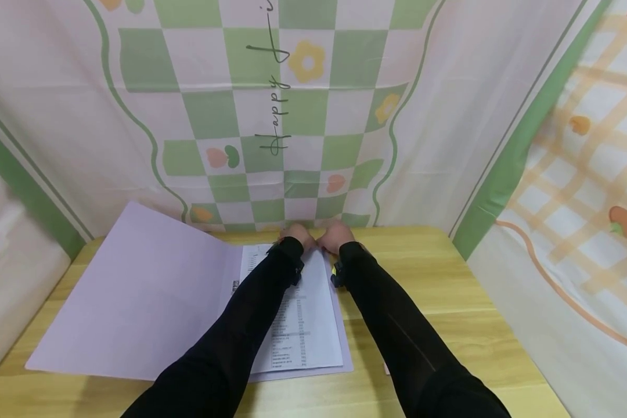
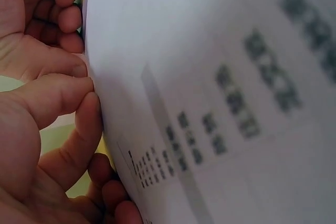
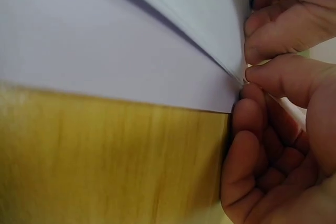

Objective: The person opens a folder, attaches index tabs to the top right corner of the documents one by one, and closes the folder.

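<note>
Far L: white cloth w/ green band (image 1: 33,191) hangs beside the wood table (image 1: 418,273). Next, the lilac folder (image 1: 130,313), open on the tabletop: plain matte cover spread L, its far corner overlapping the cloth in view & looking tilted up; back half lies R, showing as a thin lilac margin along the papers' R & near edges. Papers (image 1: 321,325) sit on that R half: white, thin, slightly bowed at the far end, w/ small black print in rows & cols, a grey band across, a dark square-ish mark by the L edge. Print too small/blurred to read. Left hand (image 1: 298,234), black sleeve, at papers' far edge: thumb + index pinch it. Right hand (image 1: 337,235), just beside, at far R corner: thumb + index pinch the corner, other fingers curled below. Small pink bit (image 1: 386,368) nr R sleeve, mostly hidden. Far R: orange-lattice cloth (image 1: 590,174).
</note>
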Demonstrator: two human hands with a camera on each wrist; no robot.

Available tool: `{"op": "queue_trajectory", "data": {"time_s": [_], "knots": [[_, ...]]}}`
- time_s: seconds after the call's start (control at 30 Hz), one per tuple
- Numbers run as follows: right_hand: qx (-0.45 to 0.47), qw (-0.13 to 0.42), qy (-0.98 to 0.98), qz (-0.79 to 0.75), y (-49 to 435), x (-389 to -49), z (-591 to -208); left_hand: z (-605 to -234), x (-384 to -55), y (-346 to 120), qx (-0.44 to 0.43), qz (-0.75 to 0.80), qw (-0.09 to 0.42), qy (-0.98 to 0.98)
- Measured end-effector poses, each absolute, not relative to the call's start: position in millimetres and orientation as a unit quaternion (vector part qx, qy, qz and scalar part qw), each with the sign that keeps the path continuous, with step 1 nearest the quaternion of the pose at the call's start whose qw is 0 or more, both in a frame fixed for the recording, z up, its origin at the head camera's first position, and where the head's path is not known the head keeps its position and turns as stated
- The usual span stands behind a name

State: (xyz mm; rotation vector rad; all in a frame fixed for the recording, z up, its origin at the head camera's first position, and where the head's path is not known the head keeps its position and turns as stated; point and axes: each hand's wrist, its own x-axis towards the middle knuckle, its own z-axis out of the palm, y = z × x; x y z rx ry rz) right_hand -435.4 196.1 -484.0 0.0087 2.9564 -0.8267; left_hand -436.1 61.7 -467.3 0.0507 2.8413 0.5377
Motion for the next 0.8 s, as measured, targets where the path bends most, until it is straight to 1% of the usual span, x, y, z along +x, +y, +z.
{"op": "queue_trajectory", "data": {"time_s": [0.13, 0.37, 0.57, 0.73, 0.8], "knots": [[-0.004, 0.031, 0.966, -0.257, 198, -439, -486, -473, -444, 62, 0.016, 0.179, 0.127, 0.975], [0.012, 0.054, 0.963, -0.265, 200, -442, -489, -485, -454, 64, -0.010, 0.188, 0.132, 0.973], [0.042, 0.064, 0.958, -0.277, 202, -439, -486, -485, -451, 68, -0.021, 0.172, 0.129, 0.976], [0.090, 0.072, 0.954, -0.278, 204, -436, -484, -481, -445, 68, -0.009, 0.175, 0.120, 0.977], [0.101, 0.083, 0.946, -0.295, 202, -437, -485, -480, -443, 64, -0.007, 0.180, 0.116, 0.977]]}}
